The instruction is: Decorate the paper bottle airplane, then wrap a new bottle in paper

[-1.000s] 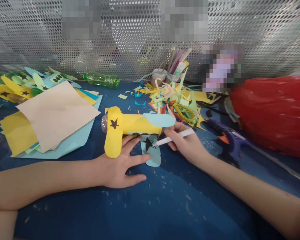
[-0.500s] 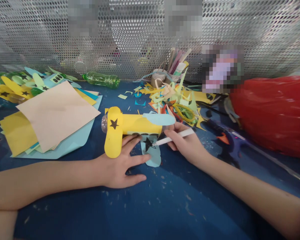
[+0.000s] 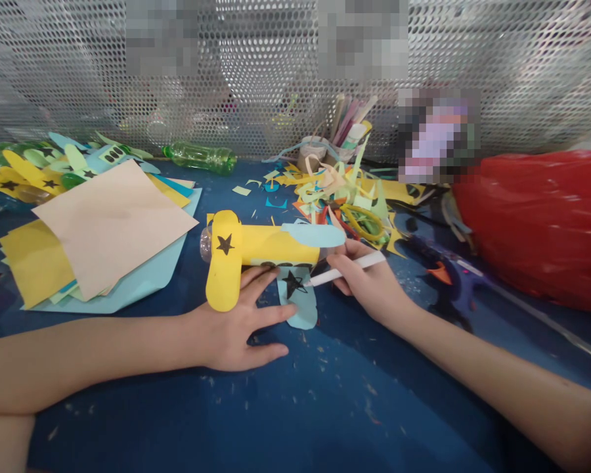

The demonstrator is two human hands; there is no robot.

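Note:
A toy plane [image 3: 276,244], made from a clear bottle wrapped in yellow paper, lies on the blue table. Its yellow tail piece bears a black star, and a light-blue paper wing [image 3: 303,315] on the near side carries another star, partly filled in black. My left hand [image 3: 241,328] lies flat with fingers spread, one fingertip on that wing and others partly hidden under the plane. A white marker [image 3: 347,268] is pinched in my right hand [image 3: 367,282], its tip at the right points of the star. The fingers of this hand are close to the bottle's clear end.
Coloured paper sheets [image 3: 115,230] are stacked at left, before other paper-covered bottles. A green bottle [image 3: 199,157], paper scraps [image 3: 345,190] and a cup of sticks [image 3: 342,148] stand along the perforated metal screen. A glue gun [image 3: 453,276] and red plastic bag [image 3: 536,223] are at right.
The marker tip has shifted very slightly to the right on the wing, along with my right hand. My left hand and the plane stay in place.

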